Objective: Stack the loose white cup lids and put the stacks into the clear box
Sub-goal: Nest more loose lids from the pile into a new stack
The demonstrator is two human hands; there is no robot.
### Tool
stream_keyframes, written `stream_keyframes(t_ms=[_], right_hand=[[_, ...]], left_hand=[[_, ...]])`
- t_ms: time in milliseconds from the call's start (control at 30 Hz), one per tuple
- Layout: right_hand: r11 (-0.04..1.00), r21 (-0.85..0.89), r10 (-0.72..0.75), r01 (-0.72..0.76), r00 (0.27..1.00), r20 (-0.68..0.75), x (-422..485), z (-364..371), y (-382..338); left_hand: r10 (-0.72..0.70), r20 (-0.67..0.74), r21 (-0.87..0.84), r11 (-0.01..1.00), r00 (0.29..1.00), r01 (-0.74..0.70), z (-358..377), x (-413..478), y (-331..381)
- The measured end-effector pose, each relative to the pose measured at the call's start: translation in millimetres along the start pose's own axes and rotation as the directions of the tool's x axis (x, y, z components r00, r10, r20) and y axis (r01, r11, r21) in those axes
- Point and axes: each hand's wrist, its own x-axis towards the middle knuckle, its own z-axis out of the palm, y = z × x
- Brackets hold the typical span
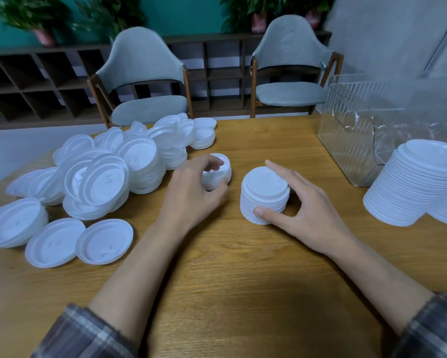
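Two stacks of round white plastic cup lids sit mid-counter, one in each of the hands. The left hand (194, 188) curls its fingers round the short stack (223, 174). The right hand (303, 202) clasps the taller stack (265, 195), thumb at the front, fingers behind. At the far right stands the clear ribbed plastic box (351, 143); I cannot make out its contents through the ribbing and blur. Just in front of it leans a tall stack of white lids (416, 187). A loose heap of white lids (108, 174) sprawls over the left of the wooden counter (230, 267). Beyond are two grey padded chairs (150, 81), dark cubby shelving (36, 78), potted plants (36, 19) and a teal wall (186, 14).
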Motion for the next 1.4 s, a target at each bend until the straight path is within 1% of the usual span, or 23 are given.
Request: stream_keyframes(t_ms=[67,133,200,333,433,567,633,667,733,767,800,833,867,933,967,1033,1133,1300,1333,1400], right_hand=[[1.0,-0.001,0.005,-0.005,1.0,-0.002,0.4,0.2,-1.1],[1.0,-0.001,0.008,-0.008,1.0,-0.002,0.2,0.4,-1.6],[1.0,-0.001,0.009,-0.009,1.0,0.001,-0.4,-0.2,-1.8],[1.0,-0.005,0.019,-0.019,1.0,0.008,-0.6,-1.6,-2.4],[1.0,0.0,0.027,-0.027,1.0,0.015,-0.5,-0.9,-2.4],[1.0,0.019,0.023,-0.023,1.0,0.011,-1.2,-0.3,-3.3],[0.999,0.028,0.018,-0.019,1.0,0.007,-0.7,-0.1,-3.6],[0.999,0.03,0.018,-0.018,1.0,0.008,-0.3,0.1,-4.0],[0.999,0.032,0.018,-0.018,1.0,0.01,0.1,0.0,-4.5],[0.999,0.036,0.016,-0.016,1.0,0.011,0.1,-0.1,-4.7],[0.999,0.041,0.012,-0.012,1.0,0.011,0.0,-0.1,-5.0],[0.999,0.048,0.01,-0.01,1.0,0.012,0.0,-0.1,-5.7],[0.998,0.055,0.008,-0.009,1.0,0.011,-0.1,0.1,-6.4],[0.998,0.07,0.005,-0.005,1.0,0.0,0.0,0.6,-7.0],[0.998,0.07,0.008,-0.008,1.0,-0.006,-0.3,0.9,-6.5],[0.998,0.06,0.033,-0.032,0.999,-0.006,-0.3,0.7,-4.9],[0.995,0.064,0.07,-0.071,0.997,0.007,-0.6,0.3,-3.3],[0.999,0.024,0.036,-0.036,0.999,-0.009,-0.4,0.7,-2.6],[0.999,0.02,0.035,-0.035,0.999,-0.009,-0.2,1.0,-2.0],[0.999,0.023,0.039,-0.039,0.999,-0.01,-0.1,0.9,-1.0]], left_hand=[[0.016,0.037,0.082,0.996,0.999,-0.019,-0.4,0.4,-6.6],[0.045,0.043,0.109,0.993,0.998,-0.05,-0.4,1.5,-8.4],[0.055,0.034,0.104,0.993,0.998,-0.058,-0.1,2.3,-7.4],[0.011,0.007,0.064,0.998,1.0,-0.012,0.6,2.6,-5.4],[-0.033,-0.075,-0.03,0.999,0.997,0.031,-1.6,3.9,-0.5],[-0.149,-0.144,-0.278,0.955,0.978,0.105,-7.5,2.4,19.3],[-0.223,-0.122,-0.438,0.887,0.967,0.15,-10.6,2.3,28.6],[-0.264,-0.072,-0.537,0.823,0.962,0.185,-11.5,2.4,32.5],[-0.305,0.095,-0.703,0.653,0.948,0.281,-11.7,2.3,38.9],[-0.297,0.171,-0.742,0.588,0.939,0.321,-10.8,2.2,40.8],[-0.274,0.221,-0.755,0.56,0.936,0.342,-9.3,2.0,42.1],[-0.247,0.245,-0.745,0.571,0.938,0.345,-7.4,1.7,42.1],[-0.223,0.248,-0.711,0.619,0.943,0.334,-5.5,1.3,41.6],[-0.186,0.239,-0.586,0.755,0.953,0.294,-2.1,-0.5,41.2],[-0.167,0.233,-0.532,0.802,0.958,0.269,0.0,-2.0,40.9],[-0.136,0.221,-0.478,0.848,0.966,0.229,3.2,-5.5,41.1],[-0.117,0.215,-0.42,0.885,0.97,0.199,5.7,-7.9,39.9],[-0.126,0.206,-0.35,0.917,0.97,0.193,8.4,-9.9,37.1],[-0.128,0.243,-0.366,0.906,0.962,0.213,7.9,-9.7,36.5],[-0.093,0.356,-0.456,0.851,0.93,0.26,5.3,-8.7,37.5]])
